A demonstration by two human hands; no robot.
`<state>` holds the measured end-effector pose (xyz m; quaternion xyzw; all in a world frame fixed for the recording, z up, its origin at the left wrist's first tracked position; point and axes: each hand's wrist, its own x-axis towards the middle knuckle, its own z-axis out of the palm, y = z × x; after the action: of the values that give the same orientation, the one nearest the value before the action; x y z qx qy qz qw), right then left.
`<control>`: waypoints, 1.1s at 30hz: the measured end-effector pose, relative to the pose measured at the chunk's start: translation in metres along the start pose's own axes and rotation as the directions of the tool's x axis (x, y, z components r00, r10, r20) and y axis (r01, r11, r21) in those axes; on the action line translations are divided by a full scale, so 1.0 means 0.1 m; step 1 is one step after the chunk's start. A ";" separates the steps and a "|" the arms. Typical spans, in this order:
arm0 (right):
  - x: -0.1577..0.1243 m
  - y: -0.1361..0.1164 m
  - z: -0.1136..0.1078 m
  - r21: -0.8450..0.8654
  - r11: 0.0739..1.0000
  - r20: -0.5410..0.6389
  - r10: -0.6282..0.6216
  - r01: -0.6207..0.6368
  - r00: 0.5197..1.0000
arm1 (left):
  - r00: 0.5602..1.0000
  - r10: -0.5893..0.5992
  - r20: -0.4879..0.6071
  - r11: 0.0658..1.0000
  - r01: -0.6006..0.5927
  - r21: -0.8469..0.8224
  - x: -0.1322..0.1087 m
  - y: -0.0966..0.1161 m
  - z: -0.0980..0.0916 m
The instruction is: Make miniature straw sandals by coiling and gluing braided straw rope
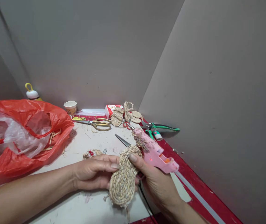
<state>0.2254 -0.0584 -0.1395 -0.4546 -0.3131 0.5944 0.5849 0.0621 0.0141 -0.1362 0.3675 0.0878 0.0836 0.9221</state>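
Note:
Between my two hands is a small woven straw sole [123, 183], wide at both ends and narrower in the middle, made of coiled, braided straw. My left hand [98, 171] grips its left edge, thumb near the rim and fingers partly hidden behind. The thumb of my right hand [155, 177] presses on the upper end, and its other fingers are mostly out of sight underneath. Just beyond my right hand is a pink glue gun [153, 152], with a long glue stick [198, 196] out of its back. A pointed metal blade [122, 140] shows behind the sole.
Gold-handled scissors [98, 123], a paper cup [70, 108] and clear glue sticks [92, 112] lie toward the back. Green-handled pliers [163, 127] and more woven straw pieces [117, 116] stand near the corner. A red plastic bag [60, 124] fills the left; walls enclose the table.

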 end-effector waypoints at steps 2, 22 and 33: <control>0.01 0.02 0.00 0.021 0.999 0.013 0.029 -0.029 1.000 | 1.000 0.003 0.013 1.000 -0.003 -0.002 0.00 -0.01 0.02; -0.03 0.06 0.02 -0.030 0.999 -0.077 -0.028 0.026 0.997 | 0.997 0.073 -0.014 0.996 -0.074 -0.058 0.07 -0.12 0.00; 0.01 0.06 0.00 0.025 0.986 -0.093 -0.162 0.165 0.982 | 0.997 0.081 -0.017 0.992 -0.082 -0.094 0.02 0.00 0.02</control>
<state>0.2234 -0.0581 -0.1452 -0.4442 -0.3126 0.5281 0.6527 0.0643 0.0132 -0.1353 0.3262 0.0747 0.1276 0.9337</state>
